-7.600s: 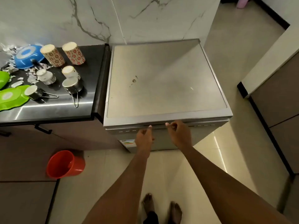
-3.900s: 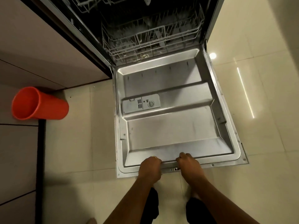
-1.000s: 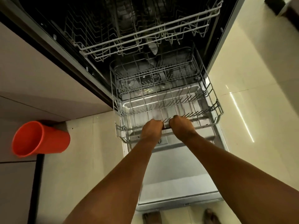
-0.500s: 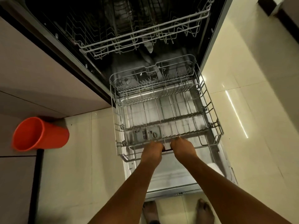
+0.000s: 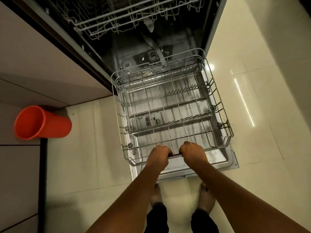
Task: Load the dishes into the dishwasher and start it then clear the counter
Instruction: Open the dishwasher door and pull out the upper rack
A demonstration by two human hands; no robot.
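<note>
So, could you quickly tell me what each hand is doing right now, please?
Left hand: grips the front rail of the rack.
Right hand: grips the same rail, just beside the left.

The upper rack [image 5: 127, 15] runs off the top edge. Fingertips of the left hand [image 5: 158, 155] and right hand [image 5: 193, 153] vanish round the front bar of the lower rack [image 5: 168, 105]. That rack covers most of the door [image 5: 223, 158]; the dispenser [image 5: 148, 121] markings are too small to read.
</note>
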